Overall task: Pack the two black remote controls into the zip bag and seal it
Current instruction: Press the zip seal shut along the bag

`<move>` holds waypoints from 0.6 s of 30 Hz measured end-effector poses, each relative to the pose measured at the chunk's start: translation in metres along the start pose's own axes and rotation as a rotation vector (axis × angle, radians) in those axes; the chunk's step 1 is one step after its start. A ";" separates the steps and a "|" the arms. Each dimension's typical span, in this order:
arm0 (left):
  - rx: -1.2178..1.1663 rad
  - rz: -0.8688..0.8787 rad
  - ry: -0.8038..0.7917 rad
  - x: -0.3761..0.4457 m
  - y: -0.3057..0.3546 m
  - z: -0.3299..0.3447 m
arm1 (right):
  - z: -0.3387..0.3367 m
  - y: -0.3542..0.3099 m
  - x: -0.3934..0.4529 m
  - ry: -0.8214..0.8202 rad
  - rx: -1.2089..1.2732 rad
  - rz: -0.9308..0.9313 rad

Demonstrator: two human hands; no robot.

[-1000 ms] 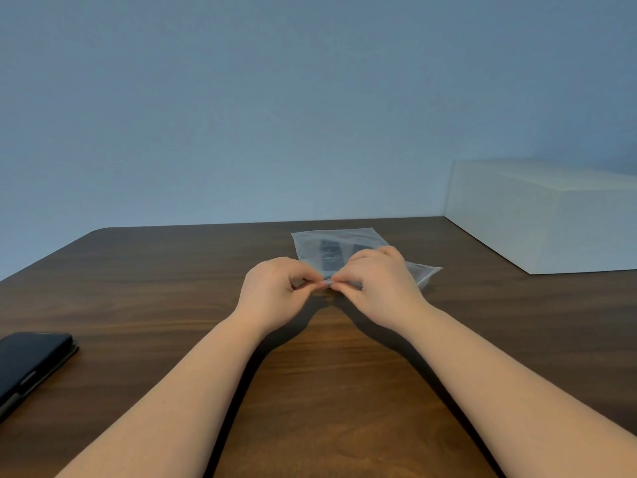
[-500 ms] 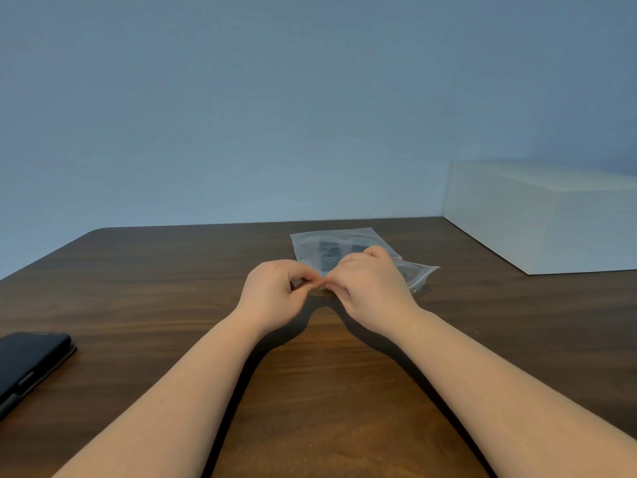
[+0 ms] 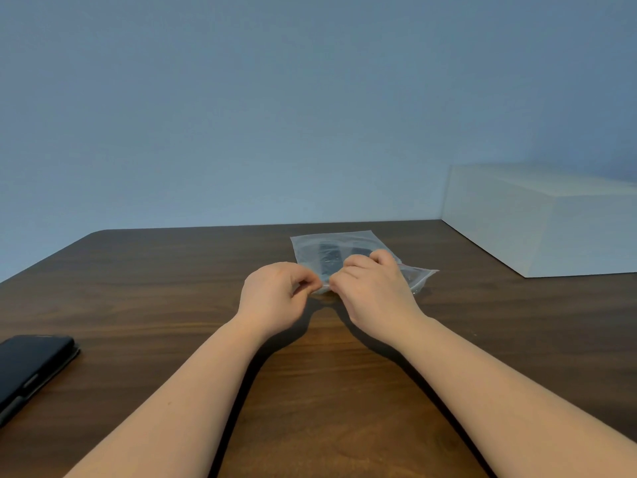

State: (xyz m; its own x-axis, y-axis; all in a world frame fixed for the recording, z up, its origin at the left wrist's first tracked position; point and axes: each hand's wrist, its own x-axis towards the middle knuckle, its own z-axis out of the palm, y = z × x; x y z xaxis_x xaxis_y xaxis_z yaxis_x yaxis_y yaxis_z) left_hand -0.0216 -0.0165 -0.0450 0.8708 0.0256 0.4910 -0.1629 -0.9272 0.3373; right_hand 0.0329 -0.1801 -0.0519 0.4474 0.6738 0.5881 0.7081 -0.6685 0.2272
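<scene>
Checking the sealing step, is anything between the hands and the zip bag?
Nothing visible. The left hand and right hand already pinch the zip bag at its near edge, the black remote controls inside.

Two bare forearms, no sleeve down to the frame's lower edge. No watch, ring, bracelet or glove on left hand (image 3: 275,294) or right hand (image 3: 374,291). Short, unpainted nails where visible. Rest of body outside view.

Two hands (image 3: 275,294), one zip bag (image 3: 334,241), seemingly two remotes (image 3: 329,260), one phone (image 3: 29,365)
</scene>
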 end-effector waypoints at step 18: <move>-0.017 -0.047 -0.047 -0.005 -0.004 -0.001 | -0.015 0.073 -0.064 -0.165 -0.170 0.152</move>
State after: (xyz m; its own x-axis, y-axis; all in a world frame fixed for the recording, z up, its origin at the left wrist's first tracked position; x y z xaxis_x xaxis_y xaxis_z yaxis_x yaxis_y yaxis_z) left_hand -0.0261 -0.0131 -0.0483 0.8984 0.0507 0.4362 -0.1293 -0.9188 0.3730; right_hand 0.0473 -0.2767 -0.0614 0.6343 0.5946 0.4940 0.5306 -0.7996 0.2812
